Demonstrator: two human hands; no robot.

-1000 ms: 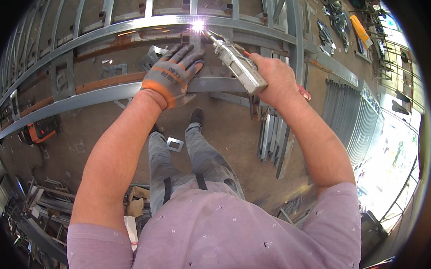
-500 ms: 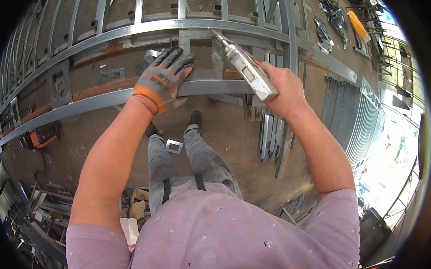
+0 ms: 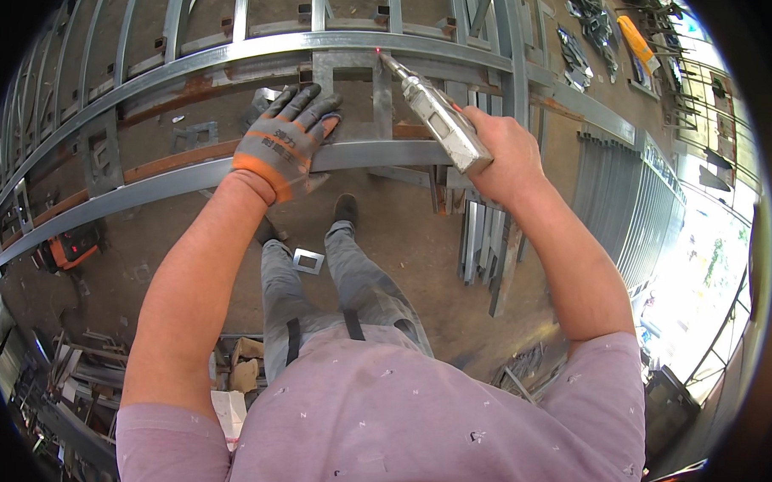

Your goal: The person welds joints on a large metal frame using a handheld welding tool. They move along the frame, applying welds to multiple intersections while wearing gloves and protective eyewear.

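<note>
Left arm (image 3: 189, 294) reaching forward; left hand (image 3: 280, 144), in grey-and-orange glove (image 3: 274, 158), palm down over long silver metal lower rail (image 3: 380, 155), grip slightly spread, fingers pointing away from body. Red light dot (image 3: 378, 50) (tiny) on long silver metal upper rail (image 3: 350, 41), just beside nozzle of pale-grey box-bodied torch (image 3: 445, 127). Bare right hand (image 3: 508, 158): grip wrapped around torch's rear, elbow bent.

Head-worn fisheye, down toward hands (image 3: 282, 144)

Orange machine (image 3: 73, 245) on the brown floor (image 3: 451, 320)
</note>
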